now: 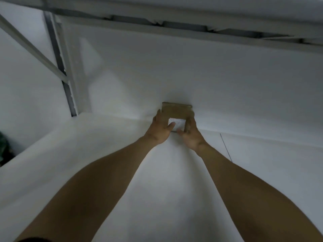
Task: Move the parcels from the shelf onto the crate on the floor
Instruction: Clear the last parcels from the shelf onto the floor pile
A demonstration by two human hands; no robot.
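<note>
Parcel [176, 110]: small cardboard box, white label, centre of frame, at the back of the white shelf [104, 145]. Left hand [161, 129] and right hand [191, 135] clasp its opposite sides. Likely light and stiff; side grip suits.

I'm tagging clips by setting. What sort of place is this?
Likely a storeroom or warehouse: a white shelf, a slotted metal upright, and a labelled cardboard parcel held by the left hand and right hand.
</note>
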